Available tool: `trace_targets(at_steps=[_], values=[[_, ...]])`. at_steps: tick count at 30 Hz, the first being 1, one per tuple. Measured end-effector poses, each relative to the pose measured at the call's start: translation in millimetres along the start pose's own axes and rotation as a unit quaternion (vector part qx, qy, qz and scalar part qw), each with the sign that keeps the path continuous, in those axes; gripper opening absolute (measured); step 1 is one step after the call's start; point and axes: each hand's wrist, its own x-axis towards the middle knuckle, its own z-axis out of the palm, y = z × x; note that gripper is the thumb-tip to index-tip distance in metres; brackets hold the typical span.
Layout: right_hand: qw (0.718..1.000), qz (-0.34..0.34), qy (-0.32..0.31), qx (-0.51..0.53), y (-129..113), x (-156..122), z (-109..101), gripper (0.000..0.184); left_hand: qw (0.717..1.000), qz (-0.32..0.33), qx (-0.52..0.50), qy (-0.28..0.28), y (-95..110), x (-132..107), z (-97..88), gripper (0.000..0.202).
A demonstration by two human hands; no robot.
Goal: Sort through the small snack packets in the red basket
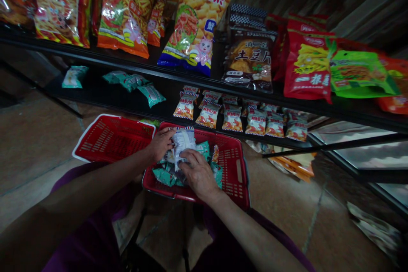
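Note:
A small snack packet (184,141), its pale printed back toward me, is tilted up over the red shopping basket (234,170). My left hand (162,143) grips its upper left edge. The fingers of my right hand (198,174) are curled at its lower right side, partly covering it. Beneath both hands, inside the basket, lie several teal snack packets (163,177), and an orange-and-white packet (215,154) leans at their right. My right hand and the raised packet hide part of this pile.
Another red basket (116,138) with a white rim stands to the left. The lower shelf (168,115) carries teal packets (152,94) and rows of orange-and-white packets (232,118). Larger snack bags (199,17) line the shelf above. Orange packaging (296,166) lies on the tiled floor at right.

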Motion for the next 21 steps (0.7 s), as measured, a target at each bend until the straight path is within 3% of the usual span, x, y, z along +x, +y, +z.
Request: trace_targets(at_steps=[6, 9, 11, 14, 16, 18, 21], values=[[0.997, 0.023, 0.023, 0.071, 5.9, 1.9, -8.6, 0.020, 0.999, 0.019, -0.044, 0.012, -2.0, 14.4, -16.4, 0.021], [0.970, 0.121, 0.095, 0.187, 16.7, 5.1, -14.0, 0.025, 0.999, 0.020, -0.037, 0.017, 1.1, 12.5, -16.3, 0.021], [0.909, 0.254, 0.160, 0.289, 25.8, 7.7, -13.9, 0.028, 1.000, 0.009, -0.021, 0.010, 1.8, 7.3, -11.8, 0.021], [0.753, 0.425, 0.200, 0.462, 38.4, 11.6, -10.2, 0.032, 1.000, -0.010, 0.007, -0.023, 0.3, -2.5, -2.6, 0.014], [0.664, 0.467, 0.183, 0.555, 43.8, 13.9, -8.4, 0.032, 0.998, -0.018, 0.029, -0.044, -2.1, -7.6, 2.3, 0.014], [0.615, 0.479, 0.156, 0.607, 46.0, 15.6, -8.4, 0.031, 0.997, -0.021, 0.047, -0.054, -5.3, -10.5, 4.7, 0.016], [0.590, 0.492, 0.142, 0.624, 45.5, 17.1, -9.9, 0.029, 0.996, -0.013, 0.064, -0.065, -10.0, -11.1, 4.6, 0.021]])
